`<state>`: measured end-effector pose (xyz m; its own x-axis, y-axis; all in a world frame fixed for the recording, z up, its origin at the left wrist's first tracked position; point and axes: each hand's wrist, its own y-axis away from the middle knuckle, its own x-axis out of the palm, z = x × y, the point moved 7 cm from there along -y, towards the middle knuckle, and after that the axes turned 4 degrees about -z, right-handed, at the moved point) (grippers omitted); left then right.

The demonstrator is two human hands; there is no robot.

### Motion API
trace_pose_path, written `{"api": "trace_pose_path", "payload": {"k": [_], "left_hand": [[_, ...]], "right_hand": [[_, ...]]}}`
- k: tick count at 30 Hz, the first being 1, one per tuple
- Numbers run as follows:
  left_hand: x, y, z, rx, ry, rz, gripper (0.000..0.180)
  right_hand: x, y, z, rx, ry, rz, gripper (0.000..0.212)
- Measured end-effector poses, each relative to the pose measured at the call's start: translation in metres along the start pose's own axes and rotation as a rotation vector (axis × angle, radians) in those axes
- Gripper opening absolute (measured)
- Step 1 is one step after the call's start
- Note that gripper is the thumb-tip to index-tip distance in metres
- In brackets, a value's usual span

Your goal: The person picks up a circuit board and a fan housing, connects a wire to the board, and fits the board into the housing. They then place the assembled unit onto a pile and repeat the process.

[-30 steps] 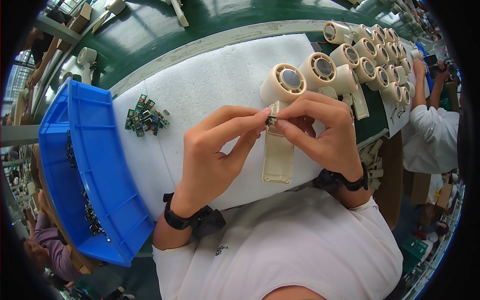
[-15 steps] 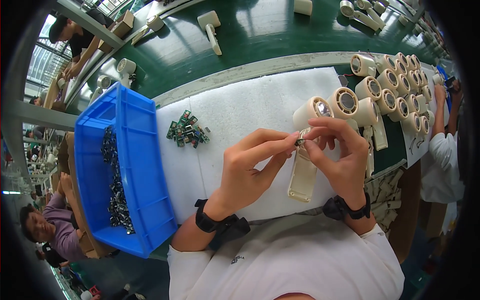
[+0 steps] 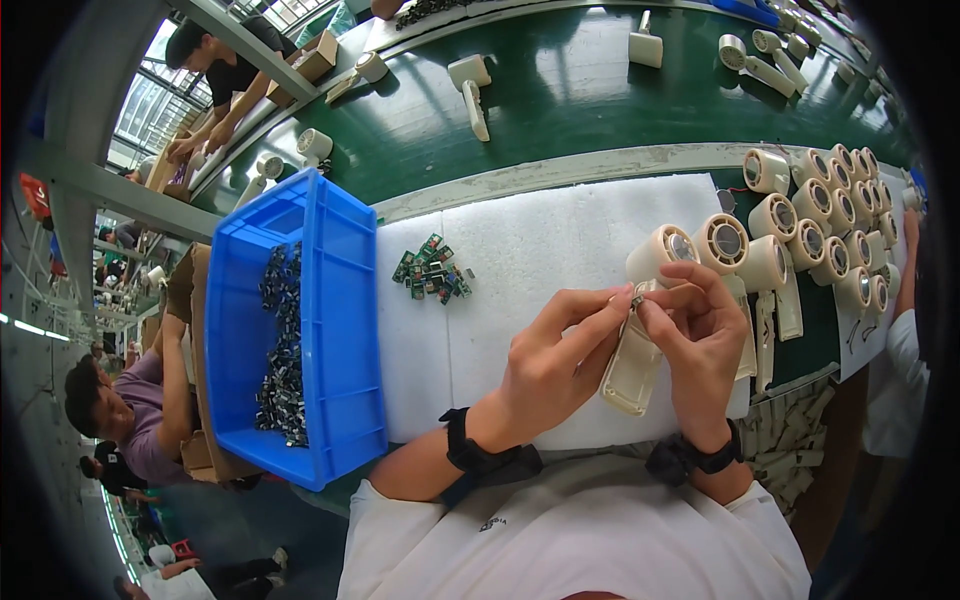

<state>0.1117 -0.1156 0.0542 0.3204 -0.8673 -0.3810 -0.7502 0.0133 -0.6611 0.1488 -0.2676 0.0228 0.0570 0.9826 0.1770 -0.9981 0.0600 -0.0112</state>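
Over the handle of a cream handheld fan [image 3: 632, 372], my left hand [image 3: 562, 350] and my right hand [image 3: 697, 335] meet fingertip to fingertip. Both are closed in a pinch on a small circuit board [image 3: 637, 300], mostly hidden by the fingers. The fan lies on a white foam sheet [image 3: 500, 250], its round head away from me and its hollow handle towards me. To the left of my hands a small pile of green circuit boards [image 3: 432, 270] rests on the foam.
A blue bin [image 3: 345, 330] holding many small dark parts stands at the left. Rows of cream fan heads [image 3: 810, 200] crowd the right side. Beyond a pale rail, several fans [image 3: 470, 90] lie on the green surface [image 3: 560, 100]. Co-workers sit at left and right.
The view has shifted, so the scene sits farther right and lower in the picture. My fingertips stay together at the fan, with the board now more covered.
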Motion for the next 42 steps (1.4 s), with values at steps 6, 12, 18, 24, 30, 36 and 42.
{"api": "trace_pose_path", "payload": {"k": [6,12,18,24,30,36,42], "left_hand": [[0.002,0.0,-0.012,0.09,-0.156,-0.012,0.043],[0.005,0.0,-0.015,0.102,-0.227,0.037,0.045],[-0.003,-0.007,-0.001,-0.07,-0.012,0.123,0.042],[-0.074,-0.026,0.034,-0.211,-0.526,0.118,0.043],[-0.102,0.01,0.082,-0.401,-0.682,0.04,0.034],[-0.078,0.02,0.094,-0.414,-0.826,0.01,0.017],[-0.061,0.011,0.109,-0.427,-0.853,-0.097,0.012]], "right_hand": [[0.001,0.005,0.002,0.011,-0.047,-0.048,0.031],[-0.003,0.003,-0.001,-0.001,0.007,-0.041,0.031],[-0.008,-0.004,0.017,-0.134,0.358,0.181,0.038],[0.015,-0.017,0.061,-0.608,0.91,0.256,0.052],[0.084,-0.032,0.061,-0.41,1.067,0.79,0.059],[0.153,-0.194,0.027,-0.399,0.806,0.954,0.054],[0.192,-0.429,-0.08,-0.691,0.885,0.797,0.042]]}}
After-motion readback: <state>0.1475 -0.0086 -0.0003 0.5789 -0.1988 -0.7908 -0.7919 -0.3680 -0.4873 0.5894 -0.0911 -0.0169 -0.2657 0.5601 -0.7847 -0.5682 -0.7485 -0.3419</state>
